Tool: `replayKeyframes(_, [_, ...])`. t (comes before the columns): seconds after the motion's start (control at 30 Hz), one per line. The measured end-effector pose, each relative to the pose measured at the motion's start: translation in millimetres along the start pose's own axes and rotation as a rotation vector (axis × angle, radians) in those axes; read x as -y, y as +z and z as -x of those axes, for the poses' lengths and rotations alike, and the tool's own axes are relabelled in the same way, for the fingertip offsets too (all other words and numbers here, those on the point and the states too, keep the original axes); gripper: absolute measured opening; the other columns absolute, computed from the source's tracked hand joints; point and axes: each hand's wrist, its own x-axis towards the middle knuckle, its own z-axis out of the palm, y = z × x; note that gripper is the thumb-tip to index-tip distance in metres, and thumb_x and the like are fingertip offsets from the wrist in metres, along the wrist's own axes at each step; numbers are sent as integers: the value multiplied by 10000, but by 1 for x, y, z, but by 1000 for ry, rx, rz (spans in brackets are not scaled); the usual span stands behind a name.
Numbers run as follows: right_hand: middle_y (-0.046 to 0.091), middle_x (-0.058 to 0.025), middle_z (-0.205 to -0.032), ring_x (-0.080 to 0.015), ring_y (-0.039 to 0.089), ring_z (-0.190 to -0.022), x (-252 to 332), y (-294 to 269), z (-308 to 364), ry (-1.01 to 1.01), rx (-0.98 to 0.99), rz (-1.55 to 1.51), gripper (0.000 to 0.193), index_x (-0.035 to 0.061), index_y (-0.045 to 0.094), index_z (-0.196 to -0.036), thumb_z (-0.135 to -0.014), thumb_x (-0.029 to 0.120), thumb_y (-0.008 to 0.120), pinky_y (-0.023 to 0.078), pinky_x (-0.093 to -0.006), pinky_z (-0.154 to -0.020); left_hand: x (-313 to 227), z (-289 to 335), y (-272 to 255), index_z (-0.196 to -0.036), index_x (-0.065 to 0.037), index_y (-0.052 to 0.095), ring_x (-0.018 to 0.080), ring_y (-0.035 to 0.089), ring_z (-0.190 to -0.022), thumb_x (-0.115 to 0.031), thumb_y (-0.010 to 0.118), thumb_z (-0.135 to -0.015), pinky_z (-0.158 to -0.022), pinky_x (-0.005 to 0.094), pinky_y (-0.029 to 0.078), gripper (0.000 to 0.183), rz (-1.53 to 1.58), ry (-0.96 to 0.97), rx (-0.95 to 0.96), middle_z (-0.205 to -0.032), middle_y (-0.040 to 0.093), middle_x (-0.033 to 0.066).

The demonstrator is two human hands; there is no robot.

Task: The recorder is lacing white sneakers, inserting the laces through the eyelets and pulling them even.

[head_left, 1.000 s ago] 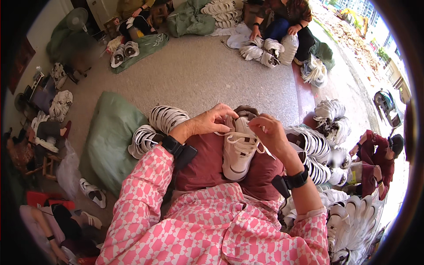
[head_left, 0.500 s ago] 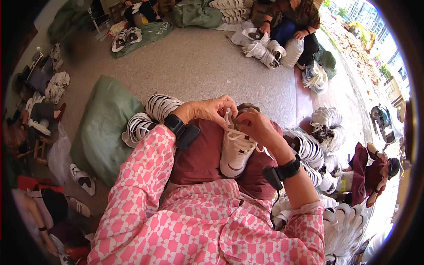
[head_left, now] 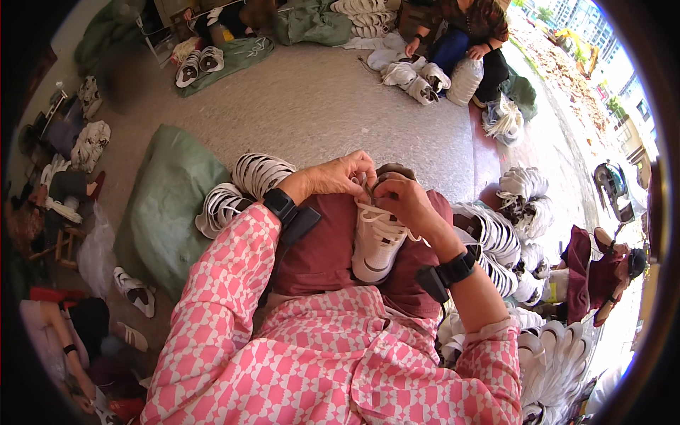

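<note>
A white lace-up sneaker [head_left: 374, 256] rests on my lap between my thighs, its toe toward me and its dark-lined opening away. My left hand [head_left: 338, 177] pinches the left edge of the shoe near the top eyelets. Opposite it, my right hand [head_left: 405, 201] has its fingers bent and pressed together at the top of the lacing, apparently on the shoelace. The white shoelace [head_left: 386, 225] crosses the tongue, and a loose strand hangs to the right. My fingertips meet close together, hiding exactly what each one grips.
Stacked white shoe uppers [head_left: 261, 174] lie beyond my left knee, beside a large green sack [head_left: 173, 205]. More piles of white uppers [head_left: 496, 237] stand on my right. A person [head_left: 467, 42] sits at the far right with shoes and a plastic jug [head_left: 465, 81]; others sit along the left.
My hands remain at the top of the shoe; the fingers have shifted slightly and sit closer together. The far person's hand has moved a little left, off the shoes.
</note>
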Motion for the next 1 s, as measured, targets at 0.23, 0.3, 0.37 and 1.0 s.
replayKeyframes(0.23, [613,-97,-780,-209,615,-732,-27,-39,14,166,-453,-1,34,25,681,-821,-798,51,682,493,-319,-666,1,0,10,-920,-121,599,140,468,-1035,-156,795,-752,-906,273,422,260,-8,0,-57,-1109,412,16])
replayKeyframes(0.3, [635,-34,-780,-118,580,-679,-48,-63,33,345,-611,-281,97,18,653,-850,-883,109,664,474,-261,-627,-7,2,18,-938,-120,607,170,468,-1087,-200,801,-750,-915,302,430,282,-38,24,-90,-1137,434,39])
replayKeyframes(0.37, [650,-31,-856,-119,612,-704,-45,-69,45,480,-562,-489,104,23,636,-936,-917,125,633,490,-241,-629,-26,9,29,-975,-121,613,203,477,-1113,-234,790,-761,-914,335,441,300,-369,200,-255,-1147,471,63])
replayKeyframes(1.0, [598,-48,-794,-153,605,-684,-78,-29,50,458,-730,-1682,70,21,533,-989,-948,75,547,582,-353,-779,-45,-2,24,-789,-54,601,214,464,-1114,-242,709,-838,-959,336,395,223,-380,80,1,-1226,460,85])
